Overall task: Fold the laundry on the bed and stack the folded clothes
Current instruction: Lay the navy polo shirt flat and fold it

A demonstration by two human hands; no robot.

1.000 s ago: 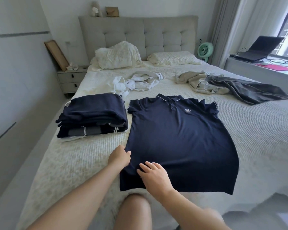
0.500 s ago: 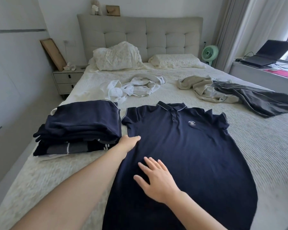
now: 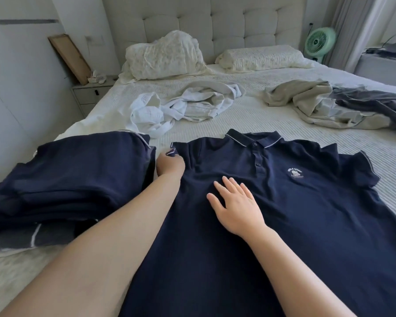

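A navy polo shirt (image 3: 284, 216) lies flat and face up on the bed (image 3: 249, 124), collar toward the headboard. My left hand (image 3: 169, 167) grips the shirt's left sleeve at its striped cuff. My right hand (image 3: 236, 205) lies flat, fingers spread, on the shirt's chest below the collar. A stack of folded dark navy clothes (image 3: 78, 177) sits just left of the shirt. A crumpled white garment (image 3: 188, 106) lies beyond the shirt. A beige garment (image 3: 311, 104) and a dark grey one (image 3: 380, 104) lie unfolded at the right.
Two pillows (image 3: 165, 56) lean at the tufted headboard. A white nightstand (image 3: 89, 92) with a leaning wooden frame stands left of the bed. A green fan (image 3: 320, 41) stands at the right, beside a desk edge.
Both hands slid up the shirt from its hem toward the collar. My left hand reached the left sleeve and took hold of its cuff. The camera moved closer to the bed.
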